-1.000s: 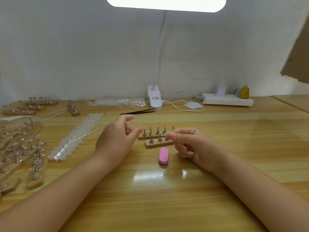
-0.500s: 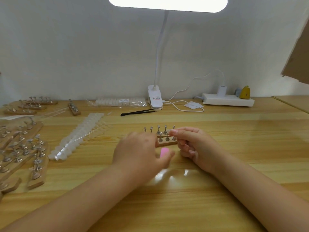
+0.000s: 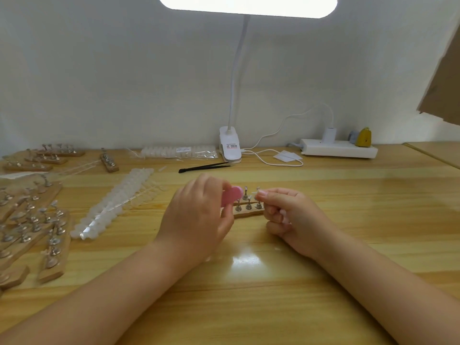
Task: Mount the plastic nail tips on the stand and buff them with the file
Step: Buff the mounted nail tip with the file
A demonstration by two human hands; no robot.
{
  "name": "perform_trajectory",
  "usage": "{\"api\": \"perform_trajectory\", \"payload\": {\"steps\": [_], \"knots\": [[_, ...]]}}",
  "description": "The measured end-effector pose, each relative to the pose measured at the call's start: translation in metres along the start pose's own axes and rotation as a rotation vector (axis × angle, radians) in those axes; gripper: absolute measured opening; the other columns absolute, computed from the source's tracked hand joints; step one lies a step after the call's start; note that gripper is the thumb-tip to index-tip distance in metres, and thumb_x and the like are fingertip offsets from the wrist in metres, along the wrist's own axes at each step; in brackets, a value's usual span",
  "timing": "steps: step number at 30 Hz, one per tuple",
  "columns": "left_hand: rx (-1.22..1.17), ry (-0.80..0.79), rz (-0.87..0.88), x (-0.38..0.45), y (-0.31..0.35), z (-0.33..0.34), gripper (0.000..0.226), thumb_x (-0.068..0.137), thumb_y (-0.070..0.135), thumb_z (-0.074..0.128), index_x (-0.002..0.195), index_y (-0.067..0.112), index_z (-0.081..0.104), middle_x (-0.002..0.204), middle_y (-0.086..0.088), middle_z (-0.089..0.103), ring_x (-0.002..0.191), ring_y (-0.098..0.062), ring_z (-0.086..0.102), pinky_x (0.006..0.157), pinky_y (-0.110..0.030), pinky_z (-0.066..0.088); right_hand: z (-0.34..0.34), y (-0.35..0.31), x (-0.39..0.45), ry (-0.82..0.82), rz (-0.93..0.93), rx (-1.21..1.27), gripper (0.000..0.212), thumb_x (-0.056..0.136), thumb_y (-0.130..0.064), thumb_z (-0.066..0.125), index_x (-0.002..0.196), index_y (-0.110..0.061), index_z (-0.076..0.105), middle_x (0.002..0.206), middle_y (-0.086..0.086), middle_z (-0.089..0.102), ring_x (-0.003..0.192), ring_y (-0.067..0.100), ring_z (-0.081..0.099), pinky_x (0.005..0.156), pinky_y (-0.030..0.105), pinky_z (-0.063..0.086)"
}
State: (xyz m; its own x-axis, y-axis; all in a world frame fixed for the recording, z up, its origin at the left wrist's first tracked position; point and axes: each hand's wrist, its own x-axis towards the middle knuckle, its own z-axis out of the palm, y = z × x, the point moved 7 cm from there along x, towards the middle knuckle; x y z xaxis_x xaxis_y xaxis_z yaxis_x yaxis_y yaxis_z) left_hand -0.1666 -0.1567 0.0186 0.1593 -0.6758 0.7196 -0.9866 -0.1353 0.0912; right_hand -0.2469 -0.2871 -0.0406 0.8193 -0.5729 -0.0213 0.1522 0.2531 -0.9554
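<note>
Wooden table (image 3: 348,220): left hand (image 3: 196,220) now grips lifted pink file (image 3: 231,198); right hand (image 3: 291,215) still pinches nail tip (image 3: 254,193).

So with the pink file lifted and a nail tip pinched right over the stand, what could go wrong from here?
1. The right hand pinches the small clear nail tip only at its fingertips; a stroke of the pink file, held in the left hand, could flick it away.
2. Both hands work directly above the stand, so a slip could knock its upright metal pegs.
</note>
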Motion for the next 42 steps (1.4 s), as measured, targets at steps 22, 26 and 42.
{"api": "perform_trajectory", "payload": {"steps": [22,26,42], "knots": [[0.043,0.198,0.442,-0.010,0.014,-0.002,0.034,0.087,0.007,0.059,0.108,0.034,0.052,0.098,-0.001,0.062,0.072,-0.014,0.048,0.079,-0.035,0.043,0.024,0.007,-0.007,-0.235,0.112,0.050,0.013,0.077,-0.015,0.057,0.065,-0.015,0.060,0.054,-0.005,0.034,0.042,0.003,0.027,0.037,0.014,0.015],[0.026,0.238,0.404,-0.009,0.010,-0.004,0.033,0.089,0.007,0.057,0.108,0.033,0.051,0.099,-0.001,0.059,0.066,-0.016,0.050,0.074,-0.036,0.045,0.022,0.008,-0.007,-0.218,0.110,0.073,0.008,0.074,-0.014,0.062,0.067,-0.014,0.059,0.053,-0.005,0.034,0.042,0.004,0.028,0.036,0.014,0.017],[0.049,0.214,0.397,-0.009,0.011,-0.003,0.030,0.095,0.008,0.048,0.109,0.034,0.051,0.100,-0.001,0.058,0.067,-0.017,0.048,0.073,-0.036,0.044,0.024,0.009,-0.009,-0.260,0.171,0.081,0.012,0.077,-0.012,0.057,0.066,-0.014,0.056,0.058,-0.004,0.029,0.046,0.005,0.029,0.037,0.014,0.019]]}}
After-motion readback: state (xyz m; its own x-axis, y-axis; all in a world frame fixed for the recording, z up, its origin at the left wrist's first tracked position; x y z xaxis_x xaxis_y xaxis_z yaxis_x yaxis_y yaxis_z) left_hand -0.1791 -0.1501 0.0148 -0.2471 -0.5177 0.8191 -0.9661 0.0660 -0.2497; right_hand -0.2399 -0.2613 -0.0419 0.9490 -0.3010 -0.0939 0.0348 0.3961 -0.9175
